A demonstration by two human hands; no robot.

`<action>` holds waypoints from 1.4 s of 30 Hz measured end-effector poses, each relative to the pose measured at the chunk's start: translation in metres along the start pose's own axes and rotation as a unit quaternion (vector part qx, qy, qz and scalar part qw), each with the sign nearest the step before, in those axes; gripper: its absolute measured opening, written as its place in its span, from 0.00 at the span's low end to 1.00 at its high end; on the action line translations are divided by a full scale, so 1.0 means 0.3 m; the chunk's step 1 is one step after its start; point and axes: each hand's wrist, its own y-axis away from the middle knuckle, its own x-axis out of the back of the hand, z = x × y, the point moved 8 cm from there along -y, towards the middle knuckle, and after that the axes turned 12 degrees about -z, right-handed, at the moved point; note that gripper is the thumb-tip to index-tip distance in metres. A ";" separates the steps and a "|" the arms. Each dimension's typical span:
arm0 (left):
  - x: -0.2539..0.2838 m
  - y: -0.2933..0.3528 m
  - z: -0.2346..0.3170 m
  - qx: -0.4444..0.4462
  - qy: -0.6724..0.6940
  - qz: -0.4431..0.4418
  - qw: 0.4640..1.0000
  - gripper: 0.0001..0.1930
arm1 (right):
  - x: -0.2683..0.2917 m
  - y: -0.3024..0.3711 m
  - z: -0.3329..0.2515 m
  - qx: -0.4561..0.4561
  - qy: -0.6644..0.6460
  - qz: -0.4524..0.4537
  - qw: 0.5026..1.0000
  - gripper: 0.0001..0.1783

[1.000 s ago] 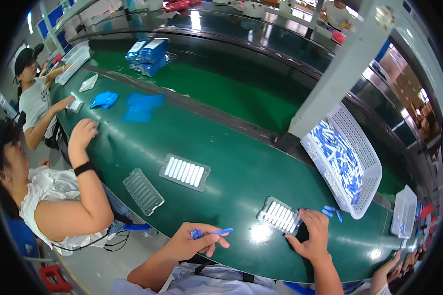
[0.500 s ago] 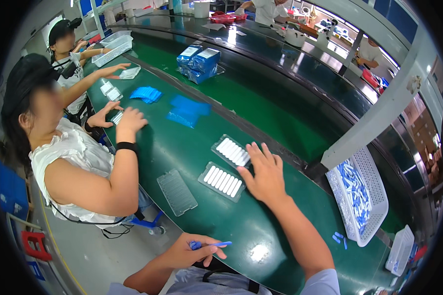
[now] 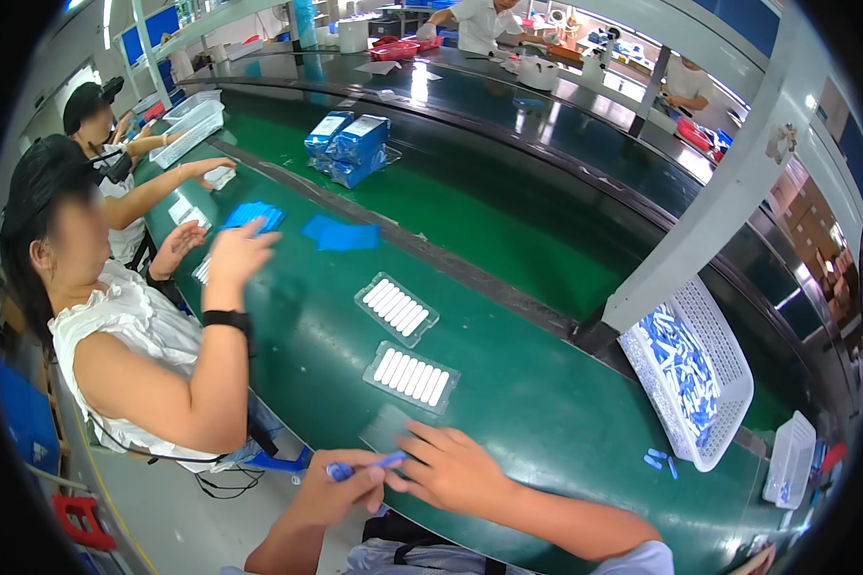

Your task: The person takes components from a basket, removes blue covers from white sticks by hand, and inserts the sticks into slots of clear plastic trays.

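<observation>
My left hand (image 3: 336, 491) is closed around slim blue plastic sticks (image 3: 385, 461), one poking out toward the right. Close beside it, my right hand (image 3: 458, 471) has its fingers stretched out, near that stick's tip; whether they touch is hard to tell. Just beyond the fingers is a clear plastic tray (image 3: 385, 427), blurred and partly hidden by my hands. Farther off lie two clear trays holding rows of white sticks, the nearer tray (image 3: 411, 377) and the farther tray (image 3: 397, 309).
A white basket (image 3: 738, 383) of blue and white sticks stands at right by a pillar, with several loose blue sticks (image 3: 655, 460) beside it. On my left a co-worker (image 3: 134, 355) handles trays near blue sheets (image 3: 342, 235). Wrapped blue boxes (image 3: 350, 149) stand farther back.
My right hand has come back from the far filled tray to beside my left hand. The clear tray now lies nearer my hands. The co-worker's near hand has risen, and the view has shifted slightly.
</observation>
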 end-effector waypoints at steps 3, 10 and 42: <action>0.034 -0.051 -0.095 0.037 0.073 0.046 0.996 0.12 | 0.075 0.261 0.038 -0.016 0.013 0.010 1.000 0.08; -0.203 -0.152 -0.258 0.123 0.157 -0.066 0.978 0.12 | 0.179 0.639 0.077 -0.184 -0.014 0.042 0.982 0.10; -0.363 -0.130 -0.289 0.258 0.273 -0.220 0.900 0.25 | 0.206 0.480 0.255 -0.249 -0.113 -0.041 0.961 0.14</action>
